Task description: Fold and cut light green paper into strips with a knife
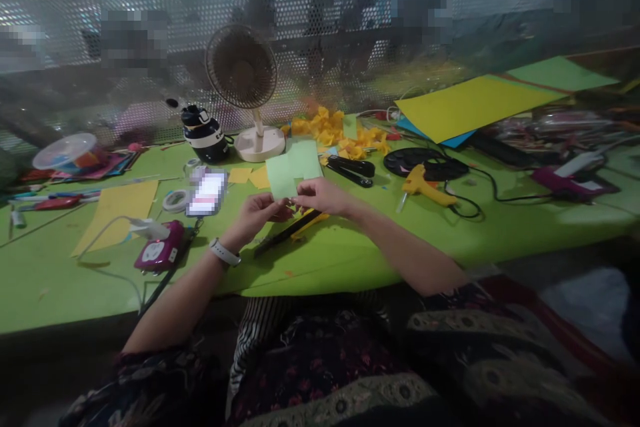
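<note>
A pale green piece of paper stands tilted up between my two hands, above the table. My left hand pinches its lower left edge, and a white band circles that wrist. At the lower right edge the fingers of my right hand are closed on the same paper, the fingertips of both hands almost meeting. Another light green paper lies just behind it. Under my hands rests a long, dark tool with yellow parts, partly hidden; its kind is unclear.
A black stapler and a yellow glue gun with its cable lie to the right. Behind are a fan, a bottle and yellow paper flowers. A phone, tape roll and purple power strip sit left.
</note>
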`<state>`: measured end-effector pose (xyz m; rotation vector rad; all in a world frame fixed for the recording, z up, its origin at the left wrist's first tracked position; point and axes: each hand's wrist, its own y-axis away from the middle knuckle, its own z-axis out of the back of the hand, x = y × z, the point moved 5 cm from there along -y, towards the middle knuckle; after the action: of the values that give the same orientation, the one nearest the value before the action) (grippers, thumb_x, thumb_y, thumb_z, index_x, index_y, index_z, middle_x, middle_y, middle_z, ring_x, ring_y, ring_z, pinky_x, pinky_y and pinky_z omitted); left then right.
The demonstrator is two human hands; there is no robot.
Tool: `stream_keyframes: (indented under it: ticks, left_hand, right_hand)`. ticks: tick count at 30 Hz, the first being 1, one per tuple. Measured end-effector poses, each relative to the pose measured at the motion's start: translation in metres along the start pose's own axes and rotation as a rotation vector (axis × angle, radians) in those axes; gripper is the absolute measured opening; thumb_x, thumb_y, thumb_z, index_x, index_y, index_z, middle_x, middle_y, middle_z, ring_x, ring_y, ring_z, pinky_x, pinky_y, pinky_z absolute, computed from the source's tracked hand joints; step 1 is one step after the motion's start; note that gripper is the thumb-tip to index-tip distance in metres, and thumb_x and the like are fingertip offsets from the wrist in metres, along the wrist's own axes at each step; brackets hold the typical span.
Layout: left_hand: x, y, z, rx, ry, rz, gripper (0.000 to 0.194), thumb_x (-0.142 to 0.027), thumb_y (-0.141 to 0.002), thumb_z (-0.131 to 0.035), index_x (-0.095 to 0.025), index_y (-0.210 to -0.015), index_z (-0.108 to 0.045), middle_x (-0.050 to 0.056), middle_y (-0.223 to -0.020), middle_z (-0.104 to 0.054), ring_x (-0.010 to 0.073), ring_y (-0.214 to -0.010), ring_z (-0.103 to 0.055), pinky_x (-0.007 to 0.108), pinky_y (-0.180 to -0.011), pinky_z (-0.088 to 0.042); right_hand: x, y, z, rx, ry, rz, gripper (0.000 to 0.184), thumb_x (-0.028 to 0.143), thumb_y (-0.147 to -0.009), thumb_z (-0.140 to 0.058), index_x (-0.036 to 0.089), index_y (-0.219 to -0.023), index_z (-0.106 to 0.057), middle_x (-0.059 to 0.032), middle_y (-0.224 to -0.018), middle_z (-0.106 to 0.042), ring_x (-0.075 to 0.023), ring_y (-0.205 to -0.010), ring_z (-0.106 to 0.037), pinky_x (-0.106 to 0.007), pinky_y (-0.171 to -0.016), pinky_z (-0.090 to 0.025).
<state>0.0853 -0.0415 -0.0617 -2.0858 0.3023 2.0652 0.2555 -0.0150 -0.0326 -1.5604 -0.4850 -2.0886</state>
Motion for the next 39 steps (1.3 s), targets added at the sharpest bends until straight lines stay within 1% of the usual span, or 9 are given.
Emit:
stream_keyframes:
  ticks: [5, 9, 12, 16, 20, 23, 27, 34, 39]
  left_hand:
    - [0.001, 0.000, 0.000, -0.013, 0.021, 0.011, 0.055, -0.060, -0.065, -0.095, -0.013, -0.088, -0.078, 0.008, -0.076, -0.080, 0.0193, -0.069, -0.078, 0.035, -0.076, -0.066]
    - [0.002, -0.001, -0.001, -0.018, 0.022, 0.014, 0.052, -0.059, -0.066, -0.094, -0.014, -0.083, -0.076, 0.009, -0.076, -0.081, 0.0206, -0.072, -0.079, 0.036, -0.077, -0.067]
    - [0.003, -0.001, -0.001, -0.017, 0.010, 0.014, 0.050, -0.058, -0.068, -0.093, -0.015, -0.083, -0.075, 0.010, -0.080, -0.082, 0.0214, -0.074, -0.080, 0.037, -0.078, -0.067]
    - [0.005, -0.002, -0.001, -0.026, -0.026, 0.016, 0.042, -0.054, -0.074, -0.090, -0.016, -0.083, -0.074, 0.010, -0.082, -0.082, 0.0222, -0.077, -0.080, 0.037, -0.080, -0.066]
    - [0.003, -0.001, -0.001, -0.033, -0.038, 0.007, 0.040, -0.053, -0.074, -0.090, -0.016, -0.082, -0.075, 0.010, -0.080, -0.081, 0.0223, -0.077, -0.080, 0.037, -0.079, -0.066]
    - [0.002, 0.002, -0.002, -0.001, -0.023, 0.022, 0.046, -0.056, -0.070, -0.092, -0.015, -0.084, -0.077, 0.011, -0.082, -0.082, 0.0240, -0.078, -0.080, 0.038, -0.078, -0.067]
    - [0.003, 0.003, -0.003, 0.027, -0.033, 0.055, 0.047, -0.050, -0.064, -0.097, -0.014, -0.088, -0.081, 0.011, -0.082, -0.082, 0.0233, -0.074, -0.080, 0.036, -0.077, -0.066]
    - [0.006, 0.001, -0.003, 0.074, -0.070, 0.075, 0.039, -0.047, -0.068, -0.093, -0.014, -0.087, -0.081, 0.013, -0.082, -0.083, 0.0255, -0.075, -0.081, 0.036, -0.075, -0.067]
    - [0.002, 0.001, 0.005, 0.073, -0.076, 0.067, 0.034, -0.045, -0.070, -0.092, -0.014, -0.080, -0.081, 0.014, -0.081, -0.082, 0.0243, -0.073, -0.081, 0.035, -0.075, -0.067]
  right_hand:
    - [0.004, 0.000, 0.002, 0.080, -0.014, 0.012, 0.019, 0.010, -0.092, -0.070, 0.017, -0.076, -0.063, 0.0008, -0.076, -0.071, -0.0099, -0.068, -0.069, -0.023, -0.069, -0.058]
    - [0.006, 0.003, 0.008, 0.151, 0.005, -0.026, 0.014, 0.010, -0.092, -0.067, 0.016, -0.080, -0.065, -0.0015, -0.083, -0.075, -0.0108, -0.072, -0.072, -0.022, -0.070, -0.057]
    - [0.008, 0.005, 0.011, 0.176, 0.009, -0.050, 0.012, 0.008, -0.091, -0.066, 0.016, -0.082, -0.067, -0.0027, -0.087, -0.077, -0.0120, -0.073, -0.074, -0.023, -0.071, -0.057]
    - [0.010, 0.006, 0.011, 0.154, 0.017, -0.094, 0.012, 0.006, -0.089, -0.066, 0.016, -0.082, -0.067, -0.0030, -0.088, -0.078, -0.0125, -0.073, -0.073, -0.024, -0.071, -0.057]
    - [0.010, 0.004, 0.010, 0.088, 0.025, -0.076, 0.017, 0.008, -0.093, -0.066, 0.016, -0.078, -0.063, -0.0011, -0.078, -0.073, -0.0118, -0.066, -0.070, -0.024, -0.066, -0.056]
    - [0.007, 0.003, 0.008, 0.108, 0.053, -0.051, 0.017, 0.010, -0.093, -0.068, 0.017, -0.079, -0.062, 0.0011, -0.073, -0.070, -0.0107, -0.063, -0.068, -0.023, -0.063, -0.054]
    - [0.003, 0.003, 0.005, 0.143, 0.083, -0.047, 0.015, 0.013, -0.092, -0.070, 0.017, -0.080, -0.063, 0.0031, -0.070, -0.069, -0.0102, -0.060, -0.067, -0.023, -0.062, -0.052]
    - [0.002, 0.003, 0.002, 0.145, 0.125, -0.062, 0.017, 0.011, -0.094, -0.066, 0.018, -0.079, -0.063, 0.0040, -0.067, -0.067, -0.0104, -0.059, -0.067, -0.023, -0.062, -0.052]
    - [0.005, 0.003, 0.013, 0.124, 0.075, -0.062, 0.018, 0.012, -0.095, -0.068, 0.017, -0.079, -0.063, 0.0022, -0.069, -0.069, -0.0101, -0.060, -0.067, -0.023, -0.063, -0.054]
